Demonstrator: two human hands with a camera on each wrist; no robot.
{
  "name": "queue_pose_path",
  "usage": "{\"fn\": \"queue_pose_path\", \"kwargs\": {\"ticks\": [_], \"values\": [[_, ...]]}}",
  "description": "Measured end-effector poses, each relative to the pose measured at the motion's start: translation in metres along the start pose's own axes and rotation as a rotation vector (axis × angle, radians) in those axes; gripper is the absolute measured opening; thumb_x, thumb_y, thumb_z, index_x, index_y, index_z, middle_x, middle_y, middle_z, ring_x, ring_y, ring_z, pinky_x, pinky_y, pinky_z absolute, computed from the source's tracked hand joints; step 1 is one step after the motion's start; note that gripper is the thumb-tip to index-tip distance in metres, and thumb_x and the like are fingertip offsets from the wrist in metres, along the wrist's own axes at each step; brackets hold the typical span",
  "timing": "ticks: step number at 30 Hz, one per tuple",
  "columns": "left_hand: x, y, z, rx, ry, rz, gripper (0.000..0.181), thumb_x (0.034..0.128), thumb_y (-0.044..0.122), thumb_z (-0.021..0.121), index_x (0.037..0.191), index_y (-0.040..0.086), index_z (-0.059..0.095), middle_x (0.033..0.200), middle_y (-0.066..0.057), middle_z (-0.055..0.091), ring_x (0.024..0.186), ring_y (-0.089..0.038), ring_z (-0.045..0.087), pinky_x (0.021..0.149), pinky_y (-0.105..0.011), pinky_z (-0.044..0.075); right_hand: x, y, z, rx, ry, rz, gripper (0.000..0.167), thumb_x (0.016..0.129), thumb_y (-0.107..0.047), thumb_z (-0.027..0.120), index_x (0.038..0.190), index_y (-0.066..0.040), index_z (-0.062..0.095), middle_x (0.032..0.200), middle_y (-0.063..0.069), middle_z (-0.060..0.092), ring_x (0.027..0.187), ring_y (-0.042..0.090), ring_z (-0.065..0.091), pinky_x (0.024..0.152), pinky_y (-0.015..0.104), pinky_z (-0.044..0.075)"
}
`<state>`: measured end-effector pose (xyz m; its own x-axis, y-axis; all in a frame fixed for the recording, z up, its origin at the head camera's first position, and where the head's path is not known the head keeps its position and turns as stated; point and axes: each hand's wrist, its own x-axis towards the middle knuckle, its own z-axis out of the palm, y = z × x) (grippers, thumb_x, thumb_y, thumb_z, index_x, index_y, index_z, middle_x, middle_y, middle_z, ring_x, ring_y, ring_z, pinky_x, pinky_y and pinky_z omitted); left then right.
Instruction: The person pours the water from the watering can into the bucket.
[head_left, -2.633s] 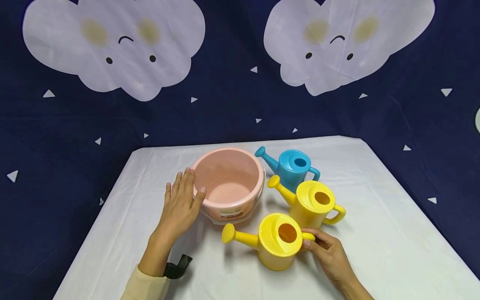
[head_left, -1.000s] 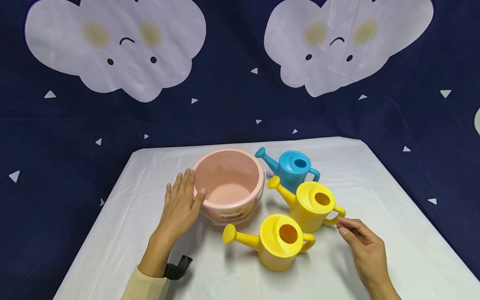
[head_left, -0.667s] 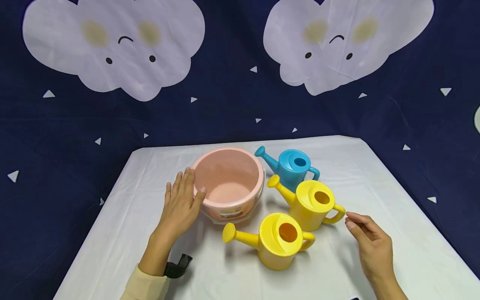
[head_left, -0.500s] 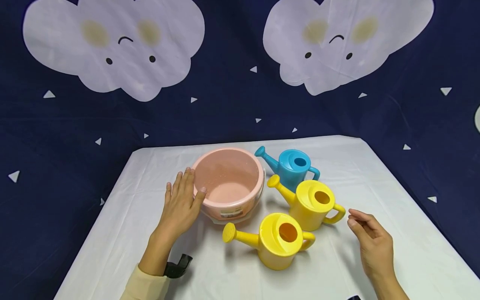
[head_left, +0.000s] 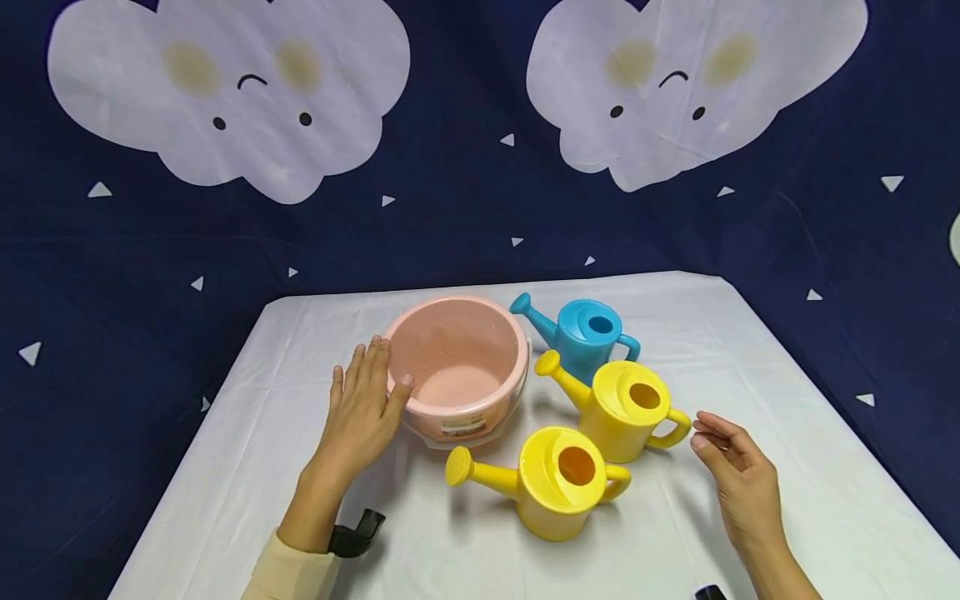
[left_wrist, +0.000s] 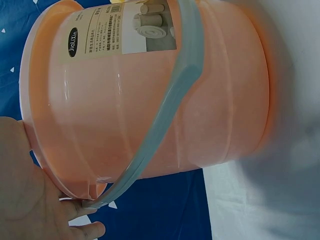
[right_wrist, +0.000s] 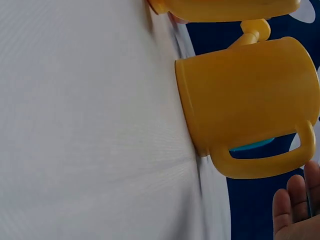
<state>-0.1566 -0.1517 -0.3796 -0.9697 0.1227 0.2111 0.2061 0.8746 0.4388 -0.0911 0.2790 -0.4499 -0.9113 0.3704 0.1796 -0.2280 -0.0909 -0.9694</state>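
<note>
My left hand [head_left: 358, 415] lies with straight fingers against the left rim of a pink bucket [head_left: 461, 410]. In the left wrist view that hand [left_wrist: 31, 192] touches the rim of the bucket [left_wrist: 125, 100], beside its grey handle [left_wrist: 162, 120]. My right hand [head_left: 746, 492] holds nothing, its fingers loosely bent, just right of the handle of the farther yellow watering can [head_left: 626, 417]. The right wrist view shows the fingertips near the handle of this can [right_wrist: 245, 95]. A nearer yellow watering can [head_left: 555, 492] stands to its front left, spout pointing left.
A blue watering can [head_left: 585, 342] stands behind the yellow ones, right of the bucket. White cloth covers the table [head_left: 247, 467]. A dark blue backdrop [head_left: 465, 225] with cloud shapes [head_left: 232, 92] rises behind. A black object [head_left: 709, 592] shows at the bottom edge.
My right hand has let go of the nearer yellow can's handle and moved right and away from me, beside the farther can. Since then it has shifted only slightly. The left hand has stayed put.
</note>
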Motion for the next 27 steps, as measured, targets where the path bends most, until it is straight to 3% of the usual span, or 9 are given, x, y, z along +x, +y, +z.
{"fn": "queue_pose_path", "kwargs": {"ticks": [13, 21, 27], "values": [[-0.001, 0.000, 0.000, -0.005, -0.008, -0.007, 0.068, 0.1001, 0.049, 0.029, 0.153, 0.010, 0.010, 0.161, -0.009, 0.008, 0.149, -0.031, 0.001, 0.116, -0.059, -0.004, 0.011, 0.011, 0.002, -0.093, -0.067, 0.025, 0.041, 0.087, 0.002, 0.063, 0.126, 0.007, 0.053, 0.109, -0.007, 0.063, 0.095, 0.003, 0.059, 0.078, 0.009, 0.049], [0.000, 0.001, -0.001, -0.004, -0.003, -0.006, 0.068, 0.1001, 0.049, 0.029, 0.153, 0.011, 0.010, 0.161, -0.008, 0.008, 0.149, -0.031, 0.001, 0.116, -0.059, -0.003, 0.016, 0.014, 0.006, -0.202, -0.048, 0.083, 0.041, 0.087, -0.007, 0.066, 0.126, 0.003, 0.056, 0.108, -0.012, 0.063, 0.095, 0.002, 0.058, 0.078, 0.008, 0.048], [0.000, 0.001, 0.000, -0.009, -0.007, -0.004, 0.068, 0.1000, 0.050, 0.029, 0.153, 0.011, 0.009, 0.161, -0.008, 0.007, 0.149, -0.031, 0.001, 0.116, -0.059, -0.003, 0.018, 0.017, 0.007, -0.181, -0.058, 0.071, 0.039, 0.087, -0.006, 0.066, 0.123, 0.005, 0.057, 0.105, -0.012, 0.065, 0.094, 0.001, 0.058, 0.079, 0.008, 0.048]]}}
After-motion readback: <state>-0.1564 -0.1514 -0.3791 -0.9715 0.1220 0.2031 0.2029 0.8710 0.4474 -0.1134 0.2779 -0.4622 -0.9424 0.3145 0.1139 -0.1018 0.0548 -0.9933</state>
